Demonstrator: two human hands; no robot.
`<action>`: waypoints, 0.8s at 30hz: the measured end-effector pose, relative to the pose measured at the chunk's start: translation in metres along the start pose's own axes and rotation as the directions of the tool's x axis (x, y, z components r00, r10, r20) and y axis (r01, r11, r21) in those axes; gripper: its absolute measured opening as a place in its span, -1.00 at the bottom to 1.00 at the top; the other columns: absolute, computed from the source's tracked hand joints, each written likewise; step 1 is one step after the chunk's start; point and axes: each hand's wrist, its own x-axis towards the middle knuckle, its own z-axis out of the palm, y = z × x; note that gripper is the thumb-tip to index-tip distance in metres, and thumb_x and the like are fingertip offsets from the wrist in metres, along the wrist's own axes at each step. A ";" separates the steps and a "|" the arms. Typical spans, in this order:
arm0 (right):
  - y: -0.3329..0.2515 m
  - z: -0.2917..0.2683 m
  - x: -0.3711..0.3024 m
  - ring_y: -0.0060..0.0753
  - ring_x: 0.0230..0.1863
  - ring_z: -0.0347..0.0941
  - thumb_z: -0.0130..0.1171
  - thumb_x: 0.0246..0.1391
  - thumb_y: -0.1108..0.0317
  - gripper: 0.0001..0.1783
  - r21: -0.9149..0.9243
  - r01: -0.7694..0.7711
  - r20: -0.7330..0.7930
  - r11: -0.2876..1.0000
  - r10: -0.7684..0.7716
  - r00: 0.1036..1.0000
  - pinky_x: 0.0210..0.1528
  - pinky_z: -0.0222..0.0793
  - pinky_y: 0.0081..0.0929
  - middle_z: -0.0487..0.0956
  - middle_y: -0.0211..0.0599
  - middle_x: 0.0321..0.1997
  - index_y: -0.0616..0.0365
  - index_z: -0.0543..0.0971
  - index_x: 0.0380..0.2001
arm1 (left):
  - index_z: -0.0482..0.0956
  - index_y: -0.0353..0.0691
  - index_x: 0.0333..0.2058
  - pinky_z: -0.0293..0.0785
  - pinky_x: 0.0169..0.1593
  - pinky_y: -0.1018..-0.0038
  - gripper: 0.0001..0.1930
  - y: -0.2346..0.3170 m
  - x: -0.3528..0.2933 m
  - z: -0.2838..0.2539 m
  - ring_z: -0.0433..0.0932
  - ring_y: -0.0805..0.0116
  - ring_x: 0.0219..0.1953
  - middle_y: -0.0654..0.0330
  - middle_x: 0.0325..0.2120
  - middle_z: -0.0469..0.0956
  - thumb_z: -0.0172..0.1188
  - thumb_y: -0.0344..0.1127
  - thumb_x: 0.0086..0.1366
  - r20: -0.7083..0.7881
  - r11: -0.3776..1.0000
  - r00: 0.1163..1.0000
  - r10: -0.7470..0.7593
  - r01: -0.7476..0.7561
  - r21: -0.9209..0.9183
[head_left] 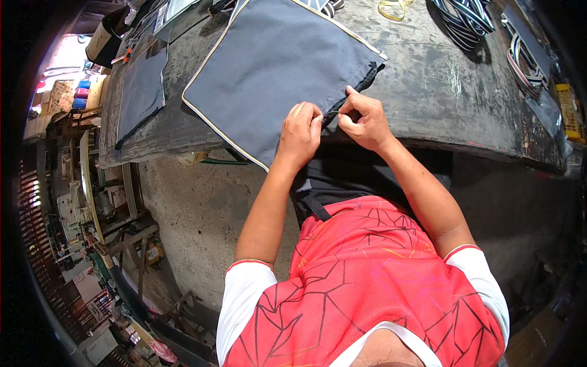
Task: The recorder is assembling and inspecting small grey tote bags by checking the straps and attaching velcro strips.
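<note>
1. Head view: a large grey cloth (263,73) with pale piping lies flat across the dark table (422,113), its lower corner reaching over the front rim toward the person.
2. A black edge (369,76) runs along the cloth's lower right side.
3. The left hand (299,133) rests over the cloth near this side, its thumb and forefinger together, clamped on the black edge.
4. Just beside it, the right hand (365,121) has thumb and forefinger pinched together on the same edge; whether a thread is caught there too is too small to tell.
5. A smaller grey cloth (142,92) lies at the table's left end.
6. Loose pale threads (454,81) lie right of the hands, with a bundle of striped straps (466,24) beyond them.
7. A yellow loop (394,8) lies near the far side.
8. A yellow basket (568,113) stands at the far right.
</note>
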 end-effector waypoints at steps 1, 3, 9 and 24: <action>-0.001 0.000 0.000 -0.26 -0.63 0.41 0.12 -0.23 0.53 -0.94 -0.004 0.000 -0.002 1.000 0.000 1.000 0.24 0.20 -0.05 0.46 -0.25 -0.70 0.25 0.44 -0.65 | 0.40 -0.35 -0.44 0.39 -0.25 0.29 -0.96 0.000 0.000 0.000 0.47 0.03 -0.36 0.02 -0.46 0.49 0.07 -0.54 0.11 0.002 1.000 1.000 -0.010 0.010 0.000; -0.001 0.000 0.000 -0.26 -0.63 0.41 0.12 -0.23 0.54 -0.94 -0.012 0.000 -0.002 1.000 0.000 1.000 0.23 0.21 -0.05 0.46 -0.25 -0.70 0.25 0.43 -0.65 | 0.40 -0.35 -0.44 0.39 -0.25 0.29 -0.96 0.000 0.000 0.000 0.47 0.03 -0.36 0.01 -0.46 0.49 0.07 -0.54 0.11 -0.004 1.000 1.000 -0.007 0.007 0.001; -0.002 0.001 0.000 -0.37 -0.66 0.36 0.10 -0.24 0.56 -0.95 -0.017 0.016 0.002 1.000 -0.016 1.000 0.24 0.21 -0.06 0.45 -0.29 -0.70 0.24 0.43 -0.64 | 0.40 -0.35 -0.44 0.39 -0.25 0.29 -0.96 0.000 -0.001 -0.001 0.48 0.04 -0.36 0.01 -0.46 0.49 0.07 -0.53 0.11 -0.007 1.000 1.000 -0.020 0.020 -0.006; 0.018 -0.007 0.001 -0.53 -0.40 0.48 0.09 0.07 0.56 -0.94 0.617 -0.158 -0.327 0.771 0.434 0.839 -0.10 0.48 -0.45 0.46 -0.38 -0.47 0.22 0.43 -0.44 | 0.43 -0.32 -0.45 0.40 -0.28 0.34 -0.95 0.018 0.007 0.003 0.48 0.16 -0.41 0.07 -0.49 0.49 0.12 -0.50 0.10 -0.149 0.997 0.987 -0.068 0.062 -0.043</action>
